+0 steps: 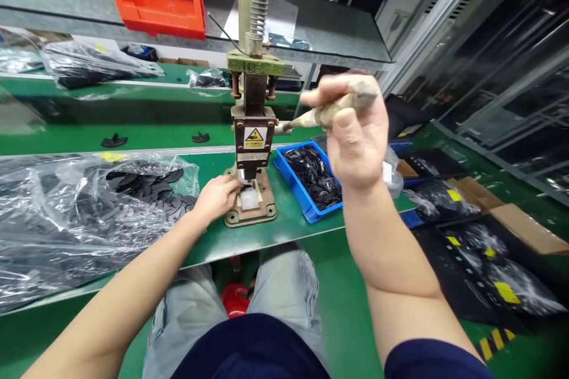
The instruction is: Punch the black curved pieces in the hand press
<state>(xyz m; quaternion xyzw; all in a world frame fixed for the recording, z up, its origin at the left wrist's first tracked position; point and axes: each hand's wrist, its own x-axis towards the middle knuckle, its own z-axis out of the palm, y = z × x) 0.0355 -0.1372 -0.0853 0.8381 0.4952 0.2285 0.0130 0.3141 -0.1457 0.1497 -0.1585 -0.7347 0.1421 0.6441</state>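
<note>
A hand-operated arbor press with a coil spring on top and a yellow warning label stands on the green bench. My right hand is raised at its right side, closed round the worn, tape-wrapped press lever. Down at the press base, my left hand has its fingers pinched together under the ram. A small black piece shows at those fingertips, above a whitish block; its shape is partly hidden by the fingers and ram.
Left of the press lies a clear plastic bag with curved black parts. A blue tray full of small black pieces sits to the right. An orange-red bin rests on the shelf above. Bagged parts and cardboard lie far right.
</note>
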